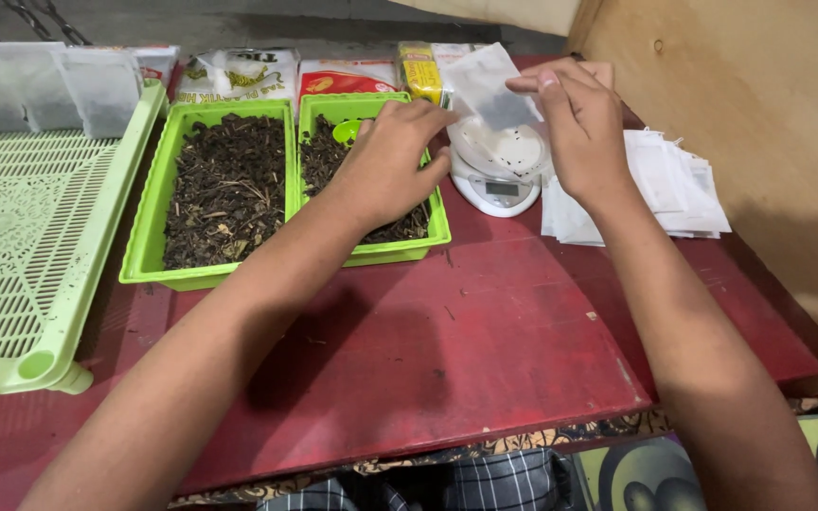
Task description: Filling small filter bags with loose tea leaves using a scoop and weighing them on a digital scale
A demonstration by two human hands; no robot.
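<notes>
Two hands work near the tabletop's [485,350] far edge: the right hand [581,132] pinches a small white bag [490,87] by its top, hanging upright above the scale [498,168]. Just left of the bag, the left hand [388,159] is closed around a green scoop [346,132] over the right tray [400,250] of dried leaves.

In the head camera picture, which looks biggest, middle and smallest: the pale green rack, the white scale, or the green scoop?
1. Pale green rack, though it lies nearest the camera.
2. White scale.
3. Green scoop, partly hidden behind the left hand.
</notes>
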